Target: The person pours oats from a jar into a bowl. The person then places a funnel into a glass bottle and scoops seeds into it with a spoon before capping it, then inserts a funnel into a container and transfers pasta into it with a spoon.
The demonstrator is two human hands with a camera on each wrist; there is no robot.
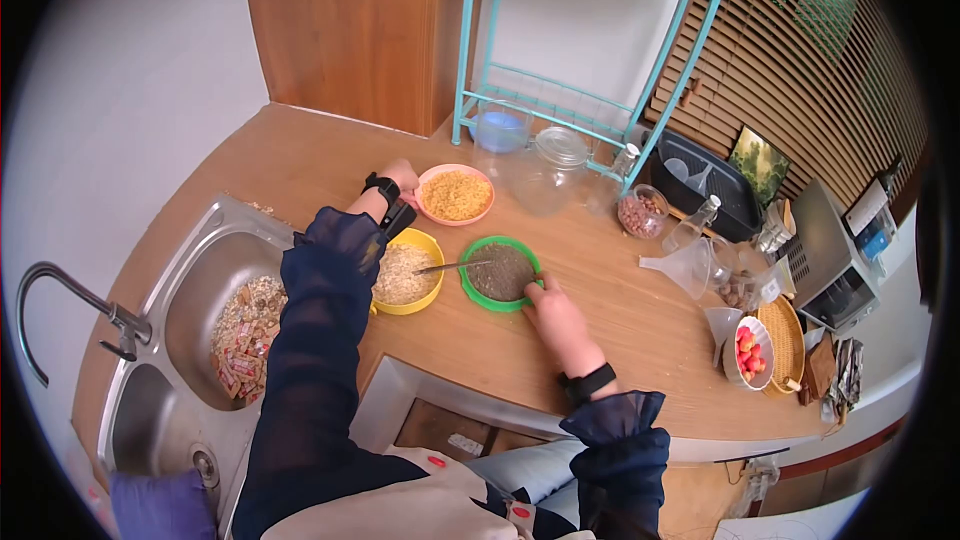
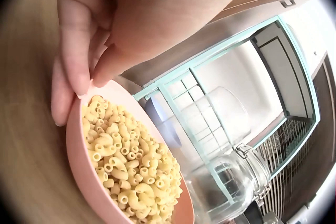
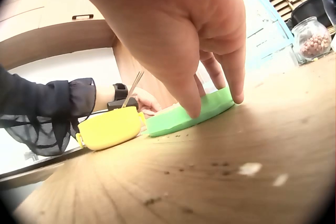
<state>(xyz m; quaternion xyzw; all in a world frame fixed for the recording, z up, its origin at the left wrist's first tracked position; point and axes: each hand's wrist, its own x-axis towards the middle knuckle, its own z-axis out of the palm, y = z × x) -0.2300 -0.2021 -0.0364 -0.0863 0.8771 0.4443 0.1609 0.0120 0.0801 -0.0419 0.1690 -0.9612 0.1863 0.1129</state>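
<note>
My left hand (image 1: 401, 176) pinches the rim of a pink bowl (image 2: 89, 179), thumb against the inner side and fingers outside. The bowl is full of elbow macaroni (image 1: 456, 196). On the right, my other hand (image 1: 562, 318) grips the edge of a shallow green bowl (image 3: 176, 121) between thumb and fingers. Fine grey-brown grains (image 1: 502, 275) fill this bowl. Left of it stands a yellow bowl (image 3: 109, 128) with pale flakes (image 1: 400, 276). Thin sticks (image 3: 132, 88) rise from the yellow bowl; from above they slant towards the green one.
At the left is a sink (image 1: 190, 315) with grains and wrapped packets in it. Glass jars (image 1: 550, 175) stand behind the bowls, by a turquoise rack (image 1: 470, 50). Funnels (image 1: 685, 265), bottles and a white bowl of red fruit (image 1: 741, 376) fill the right side. Crumbs dot the counter (image 3: 252, 145).
</note>
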